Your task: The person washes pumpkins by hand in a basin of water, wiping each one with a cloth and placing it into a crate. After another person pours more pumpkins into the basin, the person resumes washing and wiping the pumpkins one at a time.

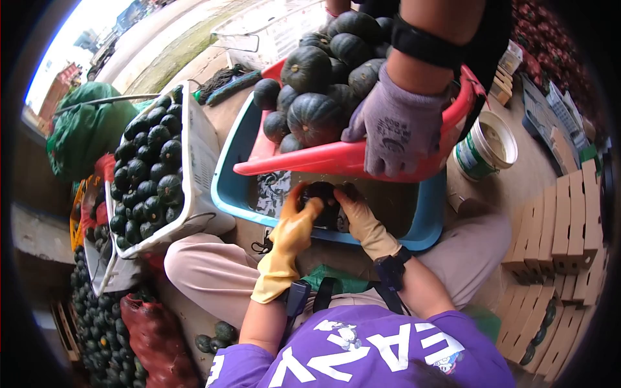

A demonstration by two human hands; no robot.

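My left hand (300, 210) and my right hand (359, 216), both in yellow rubber gloves, close around a dark squash (325, 205) from its two sides. It is in shadow and partly covered by my fingers. They work over the near side of a blue tub (427, 236) with murky water (381, 194) in it. Just above, a red basin (304, 159) piled with dark green squashes (315, 118) is tilted over the tub. A co-worker's hand (398, 129) in a grey-purple glove grips its near rim.
At left stands a white crate (189, 194) full of small green squashes (155, 168), with more heaped on the floor (103, 336) beside a red mesh sack (155, 343). A white bucket (485, 145) and stacked cardboard boxes (556, 226) are on the right. Behind the tub is another white crate (272, 39).
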